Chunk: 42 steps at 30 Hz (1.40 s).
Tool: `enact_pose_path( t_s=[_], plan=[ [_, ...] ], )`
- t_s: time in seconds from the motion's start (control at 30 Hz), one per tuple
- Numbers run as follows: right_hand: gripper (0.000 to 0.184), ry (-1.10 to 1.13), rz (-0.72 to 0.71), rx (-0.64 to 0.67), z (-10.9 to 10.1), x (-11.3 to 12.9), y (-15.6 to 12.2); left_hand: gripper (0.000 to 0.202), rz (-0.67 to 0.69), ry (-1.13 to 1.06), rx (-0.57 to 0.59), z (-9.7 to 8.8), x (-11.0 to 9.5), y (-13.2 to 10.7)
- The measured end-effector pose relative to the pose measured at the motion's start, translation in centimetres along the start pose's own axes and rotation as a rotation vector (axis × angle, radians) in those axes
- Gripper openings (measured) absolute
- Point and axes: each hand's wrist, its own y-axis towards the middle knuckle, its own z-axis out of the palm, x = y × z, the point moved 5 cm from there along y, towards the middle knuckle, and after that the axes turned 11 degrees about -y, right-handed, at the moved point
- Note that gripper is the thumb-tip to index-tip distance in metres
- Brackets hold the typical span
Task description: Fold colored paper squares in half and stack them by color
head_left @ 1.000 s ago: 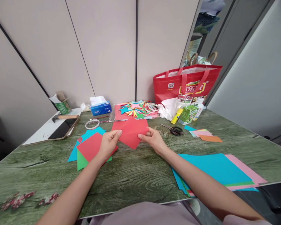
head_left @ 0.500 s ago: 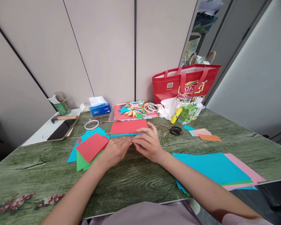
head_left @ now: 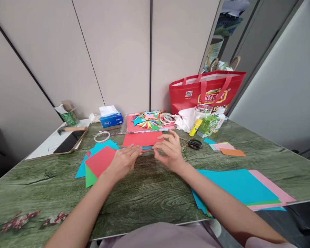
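Observation:
A narrow red paper strip (head_left: pixel 147 150) shows edge-on between my two hands, low over the table. My left hand (head_left: pixel 125 159) has its fingers close together, bent over the strip's left end. At the other end, the thumb and index finger of my right hand (head_left: pixel 170 151) pinch it, while the remaining fingers are raised and curved. Most of the strip is hidden by my fingers. Just behind lies a stack of red sheets (head_left: pixel 142 138) with blue beneath. A red square sheet (head_left: pixel 100 162) rests on blue and green paper beside my left wrist.
Large blue sheets (head_left: pixel 235 184) lie under my right forearm. Black-handled scissors (head_left: pixel 195 144), small coloured slips (head_left: pixel 228 146) and a yellow glue stick (head_left: pixel 195 127) are to the right. A tape roll (head_left: pixel 102 137), blue tissue box (head_left: pixel 111 120) and hammer (head_left: pixel 73 128) sit left.
My hands have moved slightly apart, the left one leftward and the right one rightward. More of the red strip now shows between them.

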Motion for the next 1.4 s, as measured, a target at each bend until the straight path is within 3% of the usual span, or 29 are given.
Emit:
enact_pose_path(
  t_s=[0.2, 0.4, 0.6, 0.73, 1.0, 1.17, 1.33, 1.4],
  plan=[
    [0.011, -0.042, 0.068, -0.051, -0.5, -1.3, 0.1, 0.035, -0.053, 0.037, 0.000, -0.2, 0.7, -0.3],
    [0.010, 0.010, 0.203, -0.117, -0.9, -2.5, -0.2, 0.038, -0.047, 0.040, -0.072, -0.3, 0.9, -0.5],
    [0.028, 0.151, 0.064, 0.073, 0.6, -1.5, -0.4, 0.034, -0.040, -0.007, -0.085, -0.4, 0.5, -0.2],
    [0.012, 0.256, 0.017, 0.111, 1.5, -0.7, -0.9, 0.028, -0.022, -0.041, -0.130, -0.6, -0.1, 0.0],
    [0.011, 0.353, 0.048, 0.093, 1.0, -0.7, -0.6, 0.024, 0.002, -0.021, -0.210, -1.5, -0.2, 0.2],
    [0.006, 0.352, 0.219, 0.025, 0.2, -2.4, -0.3, 0.021, -0.078, -0.018, -0.241, -2.3, 1.2, -0.3],
    [0.013, 0.395, 0.655, -0.095, 0.5, -5.6, -1.2, 0.017, -0.367, -0.025, -0.453, -3.8, 3.0, -0.9],
    [0.018, 0.514, 0.760, -0.057, 1.4, -5.9, -1.7, 0.022, -0.496, -0.170, -0.440, -3.6, 3.3, -0.7]
  ],
)
